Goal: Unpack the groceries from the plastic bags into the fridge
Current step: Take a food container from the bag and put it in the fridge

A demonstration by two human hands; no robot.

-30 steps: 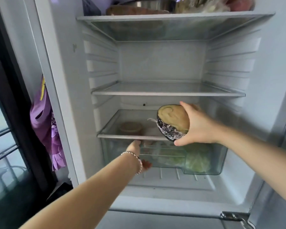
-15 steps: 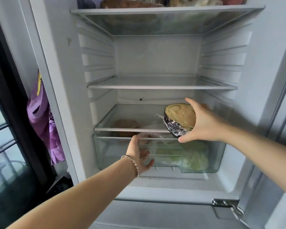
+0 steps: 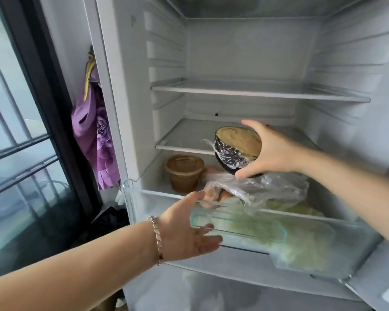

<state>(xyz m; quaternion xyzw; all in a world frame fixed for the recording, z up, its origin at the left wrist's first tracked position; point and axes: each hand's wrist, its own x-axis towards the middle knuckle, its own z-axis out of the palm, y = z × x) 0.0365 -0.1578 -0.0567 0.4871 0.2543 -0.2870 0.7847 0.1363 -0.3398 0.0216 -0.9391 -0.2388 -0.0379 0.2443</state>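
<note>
My right hand [image 3: 272, 151] grips a halved dark vegetable wrapped in cling film [image 3: 236, 149], cut face up, held above the open crisper drawer [image 3: 157, 203]. My left hand [image 3: 184, 227] holds the drawer's clear front wall, thumb on the rim and fingers underneath. The drawer is pulled out of the fridge. Inside it lie a brown lidded tub [image 3: 184, 172], a clear plastic bag of produce [image 3: 263, 189] and pale green cabbage [image 3: 285, 230].
Two bare glass shelves, the middle shelf [image 3: 256, 92] and the lower shelf [image 3: 189, 140], sit above the drawer. A purple cloth [image 3: 94, 135] hangs left of the fridge beside a dark-framed glass door [image 3: 20, 131]. The fridge's bottom ledge lies below the drawer.
The drawer has slid out toward me under my left hand, exposing the tub and bag. My right hand still holds the wrapped vegetable above it. My view has tilted down and closer.
</note>
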